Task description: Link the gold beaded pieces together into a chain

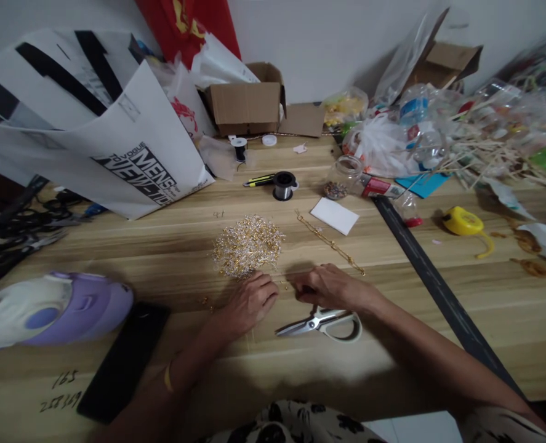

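A tangled heap of clear and gold beads (247,246) lies mid-table. At its lower edge is my left hand (254,299), fingers curled together on the near side of the beads; whatever sits under the fingertips is hidden. My right hand (325,287) is closed in a pinch just to the right, and anything in it is too small to make out. Tiny gold beads (286,287) lie between the two hands. White-handled scissors (321,322) rest just below my right hand. Beyond that hand stretches a gold beaded chain (330,242).
Farther back are a wire spool (284,186), a yellow-black cutter (259,181), a white card (335,215) and a glass jar (340,178) of beads. A dark ruler strip (429,274) runs along the right, near a yellow tape measure (463,221). Leftward lie a black phone (124,362) and pliers (28,246).
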Motion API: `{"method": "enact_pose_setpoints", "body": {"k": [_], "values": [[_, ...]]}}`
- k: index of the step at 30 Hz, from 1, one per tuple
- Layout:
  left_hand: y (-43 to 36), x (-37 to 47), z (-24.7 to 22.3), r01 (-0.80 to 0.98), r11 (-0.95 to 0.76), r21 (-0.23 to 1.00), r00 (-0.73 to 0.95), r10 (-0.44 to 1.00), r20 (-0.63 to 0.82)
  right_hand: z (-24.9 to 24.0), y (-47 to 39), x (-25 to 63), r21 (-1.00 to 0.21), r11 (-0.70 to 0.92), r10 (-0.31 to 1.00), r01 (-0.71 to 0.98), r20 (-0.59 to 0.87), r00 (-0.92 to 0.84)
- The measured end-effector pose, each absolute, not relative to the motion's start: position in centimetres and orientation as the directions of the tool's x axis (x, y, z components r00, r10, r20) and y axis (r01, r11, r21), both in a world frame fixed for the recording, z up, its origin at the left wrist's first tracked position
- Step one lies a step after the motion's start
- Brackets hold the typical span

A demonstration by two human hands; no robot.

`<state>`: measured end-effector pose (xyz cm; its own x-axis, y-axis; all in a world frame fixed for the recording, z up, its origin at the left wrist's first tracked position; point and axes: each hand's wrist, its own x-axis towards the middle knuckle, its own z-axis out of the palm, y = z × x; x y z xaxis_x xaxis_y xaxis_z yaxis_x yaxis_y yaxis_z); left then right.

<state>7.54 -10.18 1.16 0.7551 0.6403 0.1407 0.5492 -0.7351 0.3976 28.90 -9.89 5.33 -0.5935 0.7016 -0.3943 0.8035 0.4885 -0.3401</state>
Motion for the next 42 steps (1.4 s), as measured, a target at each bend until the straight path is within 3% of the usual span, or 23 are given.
{"method": "enact_pose_setpoints", "body": {"k": [9, 15, 26, 32, 38, 42], "values": [[-9.5, 6.8, 1.2, 0.604, -0.640, 0.476, 0.676, 0.727, 0.120, 4.5, -10.0, 29.3, -0.188, 0.500, 0.773, 0.846, -0.345, -0.533], [-8.7, 6.1, 1.8, 0.654, -0.587, 0.478, 0.609, 0.783, 0.128, 5.0, -10.0, 28.6, -0.148, 0.474, 0.800, 0.868, -0.340, -0.495], [-6.5, 3.5, 2.0, 0.680, -0.475, 0.559, 0.390, 0.880, 0.272, 4.4, -10.1, 28.5, -0.171, 0.461, 0.825, 0.871, -0.277, -0.492], [-5.8, 2.3, 2.2, 0.710, -0.477, 0.518, 0.352, 0.877, 0.326, 4.1, -10.2, 28.4, -0.167, 0.479, 0.826, 0.862, -0.248, -0.506], [-5.4, 3.1, 2.6, 0.670, -0.549, 0.499, 0.449, 0.836, 0.316, 4.8, -10.2, 28.5, -0.209, 0.475, 0.827, 0.855, -0.225, -0.515], [-5.3, 4.6, 3.0, 0.675, -0.630, 0.385, 0.576, 0.775, 0.258, 4.8, -10.1, 28.5, -0.192, 0.488, 0.825, 0.851, -0.218, -0.522]]}}
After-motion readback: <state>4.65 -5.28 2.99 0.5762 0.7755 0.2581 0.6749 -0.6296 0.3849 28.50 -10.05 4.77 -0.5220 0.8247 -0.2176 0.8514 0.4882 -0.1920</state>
